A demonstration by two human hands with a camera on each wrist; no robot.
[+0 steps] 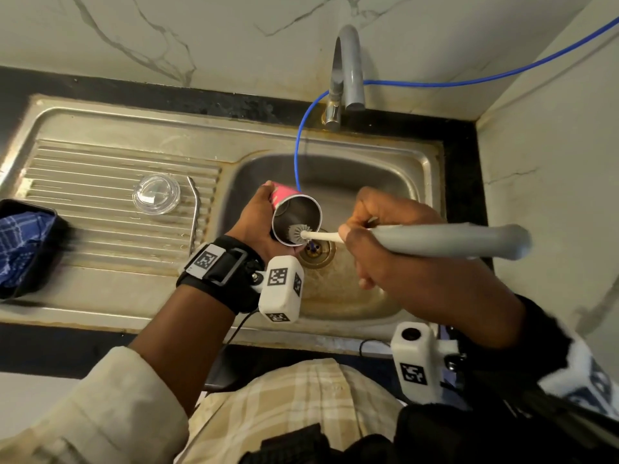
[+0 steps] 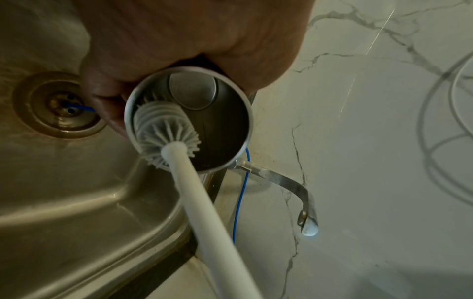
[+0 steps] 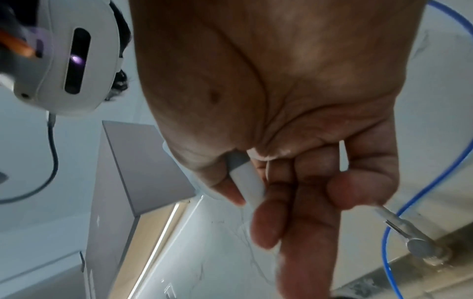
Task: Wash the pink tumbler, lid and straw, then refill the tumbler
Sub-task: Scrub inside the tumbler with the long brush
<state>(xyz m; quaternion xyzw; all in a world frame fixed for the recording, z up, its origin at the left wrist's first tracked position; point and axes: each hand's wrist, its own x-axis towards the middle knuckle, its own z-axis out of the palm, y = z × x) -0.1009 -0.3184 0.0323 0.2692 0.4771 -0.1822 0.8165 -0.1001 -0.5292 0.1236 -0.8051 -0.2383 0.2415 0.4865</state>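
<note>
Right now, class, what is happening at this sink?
A person is scrubbing the pink steel-lined tumbler over the stainless steel sink. The left hand grips the tumbler, tilted on its side; the right hand holds a grey-handled bottle brush, its bristle head inside the mouth. The clear plastic lid and bent metal straw lie on the draining board. No water is seen running from the tap.

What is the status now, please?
Left hand grips tumbler over sink. Right hand holds brush, head inside tumbler. Lid, straw wait on drainboard. Nothing blocking.

Tumbler (image 1: 284,199) base behind left hand (image 1: 254,219).
</note>
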